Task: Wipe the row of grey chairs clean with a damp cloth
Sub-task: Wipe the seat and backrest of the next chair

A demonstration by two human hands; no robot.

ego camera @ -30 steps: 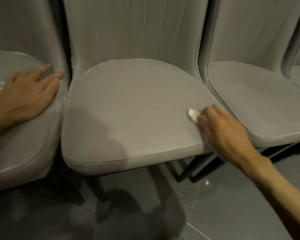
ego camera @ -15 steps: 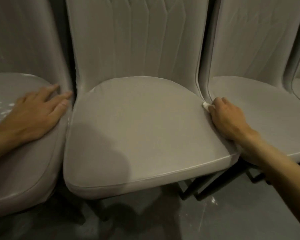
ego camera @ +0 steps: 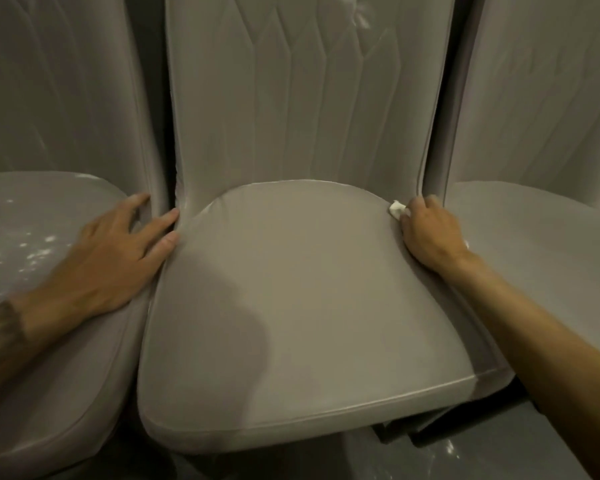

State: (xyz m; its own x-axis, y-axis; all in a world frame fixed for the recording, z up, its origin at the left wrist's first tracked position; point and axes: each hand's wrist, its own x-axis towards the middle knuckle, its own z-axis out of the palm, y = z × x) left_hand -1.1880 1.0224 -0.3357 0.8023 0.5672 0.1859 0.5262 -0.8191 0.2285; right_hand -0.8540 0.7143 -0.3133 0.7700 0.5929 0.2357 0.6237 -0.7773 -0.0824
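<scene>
Dark grey floor (ego camera: 541, 448) under a row of chairs. Left hand (ego camera: 118, 261) flat, fingers straight, pressing left grey padded chair seat (ego camera: 49, 358) at the gap beside middle grey padded chair seat (ego camera: 291, 289). Right hand (ego camera: 430, 233) curled, pinching small white cloth (ego camera: 397, 209) at the middle seat's far right edge, against the backrest. Broad stretch of cushion between the hands.

Right hand (ego camera: 428, 233) curled round a small white cloth (ego camera: 397, 210). The cloth pokes out just ahead of the fingertips, on the back right corner of the middle chair (ego camera: 291, 306) seat, close under the backrest. Right chair (ego camera: 534, 254) lies just beyond the knuckles. Left hand (ego camera: 118, 251) flat on the left chair (ego camera: 49, 341), fingers spread, two tips touching the middle seat's edge. White specks (ego camera: 39, 244) outboard of those fingers.
</scene>
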